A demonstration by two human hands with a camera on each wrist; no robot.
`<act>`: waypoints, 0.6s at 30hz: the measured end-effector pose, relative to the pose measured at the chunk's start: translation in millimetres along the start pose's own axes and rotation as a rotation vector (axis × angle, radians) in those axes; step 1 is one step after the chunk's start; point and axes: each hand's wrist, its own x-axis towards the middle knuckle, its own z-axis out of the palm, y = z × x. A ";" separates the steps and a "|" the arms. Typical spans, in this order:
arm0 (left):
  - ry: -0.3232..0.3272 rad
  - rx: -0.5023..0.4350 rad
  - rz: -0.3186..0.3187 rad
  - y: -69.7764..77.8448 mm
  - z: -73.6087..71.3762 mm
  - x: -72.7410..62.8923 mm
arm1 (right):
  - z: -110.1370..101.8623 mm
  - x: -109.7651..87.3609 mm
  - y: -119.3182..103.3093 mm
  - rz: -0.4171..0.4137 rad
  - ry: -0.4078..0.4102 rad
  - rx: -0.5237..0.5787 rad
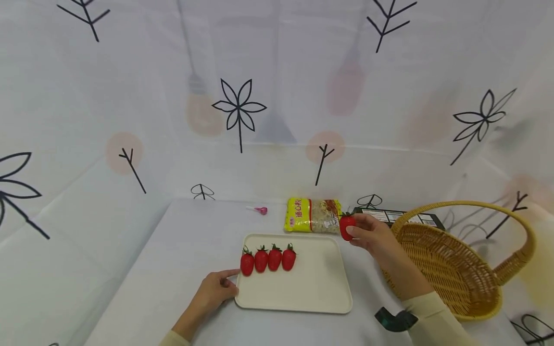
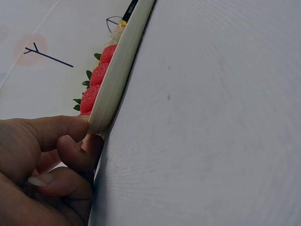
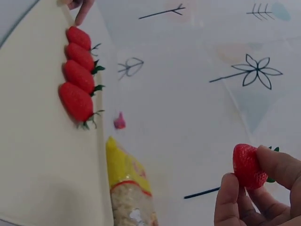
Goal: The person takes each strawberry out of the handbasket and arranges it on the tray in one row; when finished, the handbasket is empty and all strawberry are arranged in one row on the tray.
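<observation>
1. Tray [image 1: 298, 293], left of a basket [image 1: 454, 264], holds four strawberries [image 1: 274, 258], leaves pointing away from the person.
2. Right hand [image 1: 370, 231] pinches another strawberry [image 1: 346, 228] near the tray's far-right corner, long axis roughly parallel.
3. Left hand [image 1: 216, 288], partly curled, touches the left edge; grip unclear.

Four strawberries [image 1: 261, 260] lie on one tray [image 1: 298, 294] and one more strawberry [image 1: 347, 227] is in the right hand [image 1: 373, 234], which makes five. Two hands show, counting the left hand [image 1: 215, 289]. There is one basket [image 1: 446, 269], one bag [image 1: 305, 215], one lollipop [image 1: 261, 210], one dark box [image 1: 391, 216], one tabletop [image 1: 173, 259] and two sleeves [image 1: 437, 322].
</observation>
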 end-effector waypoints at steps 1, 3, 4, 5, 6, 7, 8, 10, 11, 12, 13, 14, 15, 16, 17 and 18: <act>-0.001 -0.001 0.001 -0.1 0.2 0.2 | 2.5 3.3 3.3 0.003 -0.003 0.001; -0.001 0.000 0.003 0.3 0.7 0.2 | 7.7 9.8 10.0 0.008 -0.012 0.000; 0.001 0.001 0.002 0.7 0.7 0.2 | 10.7 13.0 13.3 0.016 -0.016 0.000; 0.002 0.002 0.000 0.9 0.6 0.3 | 13.8 16.3 16.4 0.025 -0.018 0.002; 0.005 0.000 -0.002 1.2 0.5 0.3 | 16.9 19.6 19.5 0.034 -0.020 -0.003; 0.007 -0.001 -0.003 1.5 0.4 0.5 | 20.1 22.7 22.7 0.045 -0.025 -0.010; 0.008 -0.001 0.001 1.9 0.3 0.6 | 23.4 26.0 26.3 0.057 -0.027 -0.008; 0.006 -0.006 0.000 2.2 0.1 0.9 | 29.8 31.5 33.5 0.083 -0.032 -0.003; 0.004 -0.005 0.000 2.1 0.1 1.0 | 32.9 33.8 37.4 0.094 -0.033 0.000; 0.002 -0.004 0.000 1.9 0.4 1.0 | 35.6 35.9 41.6 0.106 -0.036 0.006; 0.000 -0.003 -0.001 2.0 0.6 0.8 | 38.5 37.7 45.5 0.118 -0.037 0.010; 0.000 -0.001 -0.002 1.9 0.8 0.6 | 41.1 39.4 49.5 0.128 -0.041 0.016; 0.001 0.000 -0.007 1.9 1.0 0.4 | 43.9 40.8 53.3 0.136 -0.042 0.019; 0.002 0.004 -0.007 1.8 1.2 0.3 | 46.3 42.2 57.1 0.140 -0.047 0.018; 0.002 0.010 -0.004 2.0 1.4 0.2 | 48.9 43.5 60.8 0.146 -0.043 0.022; 0.003 0.009 -0.001 2.3 1.4 0.0 | 51.4 44.8 64.4 0.149 -0.048 0.019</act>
